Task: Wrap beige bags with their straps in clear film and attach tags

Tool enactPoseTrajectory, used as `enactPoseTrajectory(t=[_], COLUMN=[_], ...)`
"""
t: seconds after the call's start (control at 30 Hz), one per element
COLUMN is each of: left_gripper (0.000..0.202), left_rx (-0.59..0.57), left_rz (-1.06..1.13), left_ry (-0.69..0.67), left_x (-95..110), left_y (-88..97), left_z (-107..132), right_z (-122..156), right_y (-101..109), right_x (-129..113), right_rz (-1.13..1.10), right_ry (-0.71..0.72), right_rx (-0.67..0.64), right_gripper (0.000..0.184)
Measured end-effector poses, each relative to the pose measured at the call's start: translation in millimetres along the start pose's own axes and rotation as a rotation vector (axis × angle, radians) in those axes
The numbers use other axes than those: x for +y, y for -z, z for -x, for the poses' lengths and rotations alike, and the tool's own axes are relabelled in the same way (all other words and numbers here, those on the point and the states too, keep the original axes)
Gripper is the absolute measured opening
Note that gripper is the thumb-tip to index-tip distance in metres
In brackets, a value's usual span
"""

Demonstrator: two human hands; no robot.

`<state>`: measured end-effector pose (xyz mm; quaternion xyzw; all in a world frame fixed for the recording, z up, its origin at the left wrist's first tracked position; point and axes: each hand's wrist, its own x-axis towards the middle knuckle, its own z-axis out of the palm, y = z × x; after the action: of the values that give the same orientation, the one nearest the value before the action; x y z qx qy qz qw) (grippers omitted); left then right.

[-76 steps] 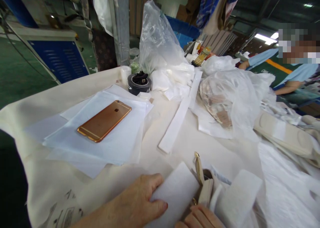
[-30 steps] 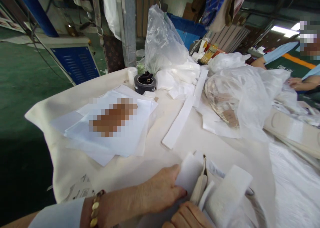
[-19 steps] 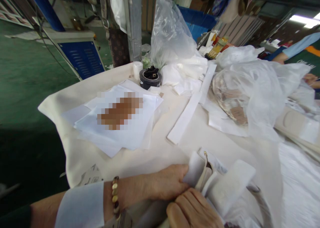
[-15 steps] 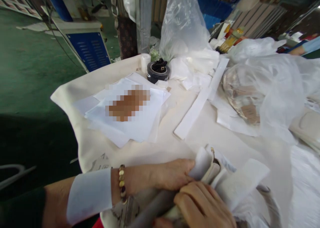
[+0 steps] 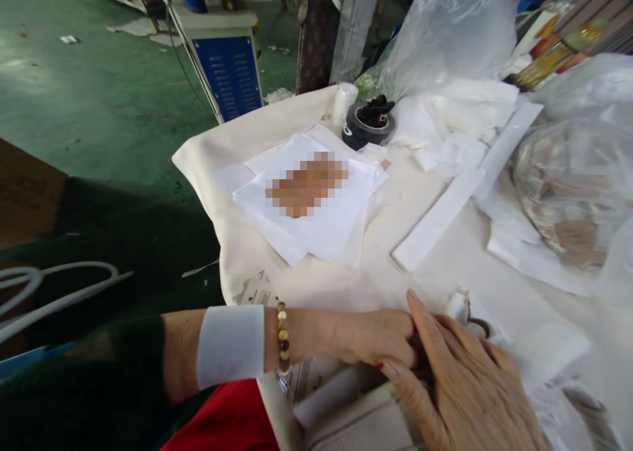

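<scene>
Uncurled from moments earlier, the right hand [image 5: 469,385] lay with fingers spread beside the beige piece [image 5: 368,421] on the near side of the table [image 5: 356,286]; the left hand [image 5: 380,335] bent above it, its grip hidden and impossible to tell; the piece, apparently close to the edge, risked sliding off if both hands eased; white papers [image 5: 336,230] lay beyond.
</scene>
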<state>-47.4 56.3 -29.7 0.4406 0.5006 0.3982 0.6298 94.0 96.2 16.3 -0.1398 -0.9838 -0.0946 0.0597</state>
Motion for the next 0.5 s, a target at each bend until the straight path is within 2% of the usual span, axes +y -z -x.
enactPoseTrajectory(t=[0.07,0.17,0.3,0.4,0.5], left_gripper=[0.004,0.031,0.057,0.052,0.040], left_rx=[-0.048,-0.063,-0.214,-0.207,-0.199], left_rz=[-0.009,-0.141,-0.397,-0.508,-0.569], left_ry=[0.040,0.053,-0.161,-0.202,-0.229], left_x=[2.3,3.2,-5.5,-11.5,-8.6], left_y=[9.0,19.7,27.9,29.0,30.4], left_z=[21.3,63.8,111.0,123.8,121.0], right_z=[3.1,8.8,10.6,7.5,6.1], right_y=[-0.8,-4.6,-7.5,-6.5,-5.9], right_x=[2.5,7.1,9.4,7.2,5.4], right_rz=[0.000,0.004,0.012,0.010,-0.006], right_ry=[0.007,0.011,0.027,0.033,0.027], right_rx=[-0.018,-0.034,-0.048,-0.008,0.033], right_gripper=[0.065,0.065,0.062,0.060,0.059])
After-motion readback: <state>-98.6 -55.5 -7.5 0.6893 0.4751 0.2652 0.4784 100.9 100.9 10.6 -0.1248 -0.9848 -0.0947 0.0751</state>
